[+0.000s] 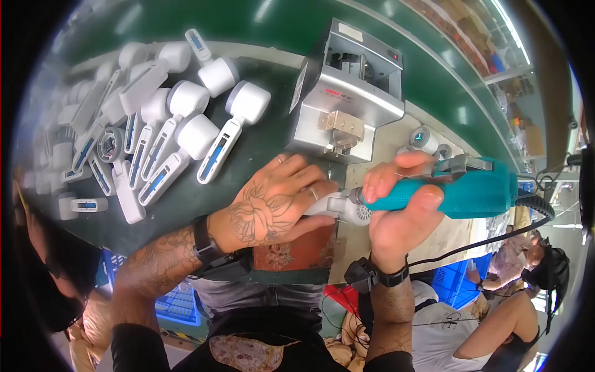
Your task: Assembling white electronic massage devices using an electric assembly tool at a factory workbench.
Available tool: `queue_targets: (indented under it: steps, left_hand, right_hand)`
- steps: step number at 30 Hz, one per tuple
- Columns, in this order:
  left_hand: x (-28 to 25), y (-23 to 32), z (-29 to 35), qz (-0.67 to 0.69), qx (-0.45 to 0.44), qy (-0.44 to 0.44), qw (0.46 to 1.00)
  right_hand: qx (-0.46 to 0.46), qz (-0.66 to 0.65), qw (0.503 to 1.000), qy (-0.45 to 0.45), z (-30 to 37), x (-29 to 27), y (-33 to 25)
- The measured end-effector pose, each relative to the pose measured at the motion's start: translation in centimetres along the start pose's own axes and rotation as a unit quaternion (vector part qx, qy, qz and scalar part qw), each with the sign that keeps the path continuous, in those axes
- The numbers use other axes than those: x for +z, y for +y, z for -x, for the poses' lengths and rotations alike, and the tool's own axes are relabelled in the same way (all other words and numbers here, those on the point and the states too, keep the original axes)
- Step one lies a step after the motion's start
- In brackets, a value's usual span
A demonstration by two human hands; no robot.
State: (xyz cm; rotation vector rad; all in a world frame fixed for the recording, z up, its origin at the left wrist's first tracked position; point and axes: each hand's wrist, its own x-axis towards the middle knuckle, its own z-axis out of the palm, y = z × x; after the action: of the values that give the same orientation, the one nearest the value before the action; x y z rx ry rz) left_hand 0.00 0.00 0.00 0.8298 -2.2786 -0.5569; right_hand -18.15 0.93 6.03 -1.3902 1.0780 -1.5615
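My left hand is closed around a white plastic device with a round, slotted grille, keeping it low over the bench. In my right hand is a teal electric screwdriver, held sideways with a metal lever on its top side and a black cable at its back end. The screwdriver's nose meets the device just beside my left fingers; its bit and any screw are hidden. Under my left hand lies a reddish-brown mat.
Many white devices with round heads and blue-slotted handles crowd the left of the green bench. A silver screw feeder stands ahead. White round parts sit behind the screwdriver. Blue crates and other people are at the sides.
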Motion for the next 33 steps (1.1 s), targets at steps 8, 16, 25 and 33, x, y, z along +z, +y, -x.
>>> queue_targets:
  steps: [8,16,25,33]
  left_hand:
    - [0.4,-0.2,0.0,-0.007,-0.001,0.001,1.000]
    - [0.1,0.4,-0.3,-0.022,0.001,0.000,1.000]
    - [0.1,-0.2,0.5,0.004,0.016,0.037,0.999]
    - [0.0,0.3,0.5,0.016,0.019,0.032,0.999]
  right_hand:
    - [-0.012,-0.010,1.000,-0.017,0.2,0.1,1.4]
    - [-0.029,-0.042,0.998,-0.022,0.1,0.1,2.0]
    - [-0.048,-0.037,0.998,0.034,-3.4,2.3,-0.3]
    - [-0.124,0.006,0.992,0.014,-5.4,3.0,2.4]
